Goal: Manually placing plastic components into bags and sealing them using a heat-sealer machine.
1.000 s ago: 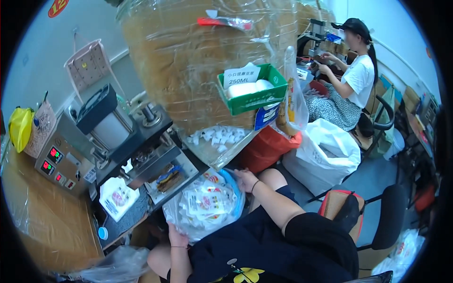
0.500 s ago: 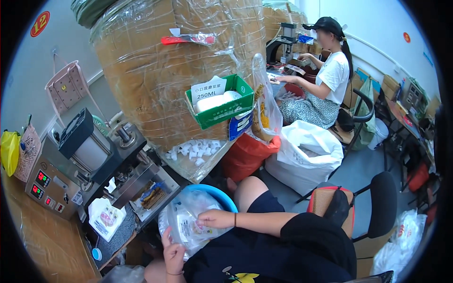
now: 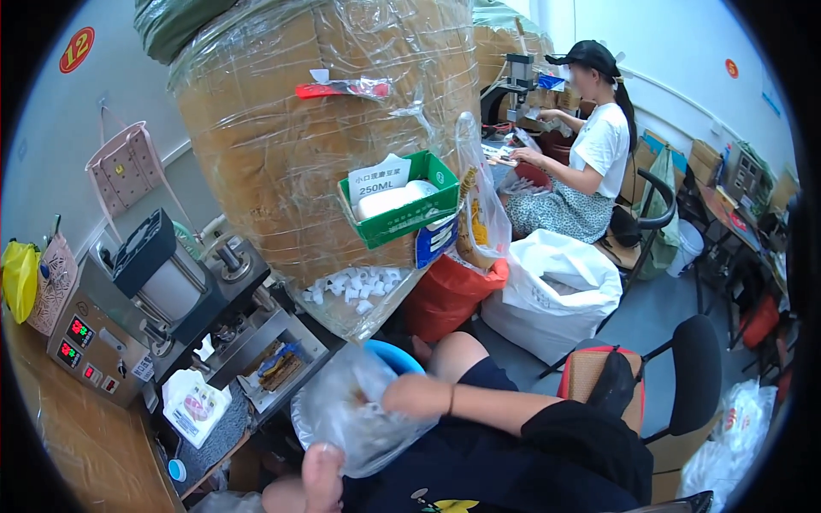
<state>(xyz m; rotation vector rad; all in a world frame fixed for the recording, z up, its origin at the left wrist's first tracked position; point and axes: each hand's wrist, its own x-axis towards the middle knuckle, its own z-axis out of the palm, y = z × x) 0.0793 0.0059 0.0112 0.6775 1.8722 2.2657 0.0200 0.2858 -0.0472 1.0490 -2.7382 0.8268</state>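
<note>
A clear plastic bag hangs inside and over the rim of a blue tub between my knees. My right hand, smeared by motion, is at the bag's right side. Its fingers are too blurred to read. On the near left side, my left hand is closed at the bag's edge, apparently gripping the plastic. What lies inside the bag shows only as a dim shape. A flat white printed pouch rests on the bench to the left, near a small blue cap.
A press machine with a control box stands at left. Ahead, a wrapped carton stack bears a green box and small white spouts. White and red sacks stand beyond; a co-worker sits at another press.
My right hand has moved right and slightly up, and the printed pouch it held is no longer distinguishable. The bag has bulged upward. My left hand's extended finger has folded in.
</note>
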